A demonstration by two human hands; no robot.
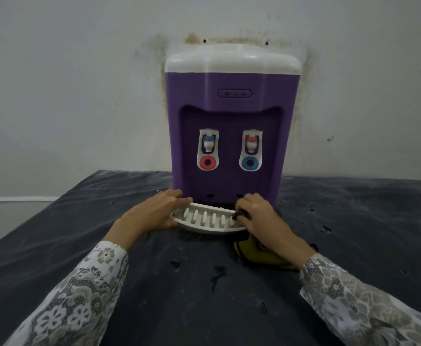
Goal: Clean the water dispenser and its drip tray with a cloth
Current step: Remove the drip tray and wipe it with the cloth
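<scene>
Now both hands, left hand point(158, 212) and right hand point(259, 216), grip the drip tray point(209, 219).

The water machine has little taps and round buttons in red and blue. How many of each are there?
On the water dispenser:
Blue-topped tap: 1
Red-topped tap: 1
Red round ring: 1
Blue round ring: 1
Total: 4
</scene>
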